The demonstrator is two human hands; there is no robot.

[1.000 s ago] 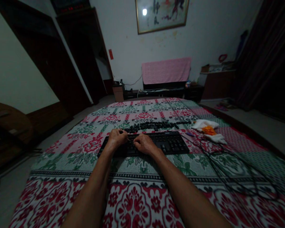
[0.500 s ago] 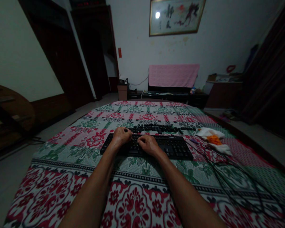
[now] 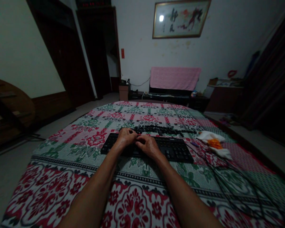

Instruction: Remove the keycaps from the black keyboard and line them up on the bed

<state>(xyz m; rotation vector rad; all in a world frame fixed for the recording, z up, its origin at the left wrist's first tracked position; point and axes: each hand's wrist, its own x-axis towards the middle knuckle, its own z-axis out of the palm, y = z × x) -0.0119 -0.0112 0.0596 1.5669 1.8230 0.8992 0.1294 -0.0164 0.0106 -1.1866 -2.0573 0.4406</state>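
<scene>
A black computer keyboard lies flat on the patterned cloth, partly covered by both hands. My left hand is over its upper middle, fingers curled and pinched together. Close beside it, my right hand is bent in a pinch above the keys, its fingertips almost meeting the left ones. Anything between the fingers is too small and dark to make out. Just behind the keyboard runs a row of loose black keycaps.
To the right lie a crumpled white and orange cloth and a looped black cable. The floral tablecloth covers the table. Beyond stand a low cabinet and a screen under a pink towel.
My left hand has shifted right, closer to my right hand, and the fingertips now come together. The whole view has moved slightly. The keyboard stays in its place.
</scene>
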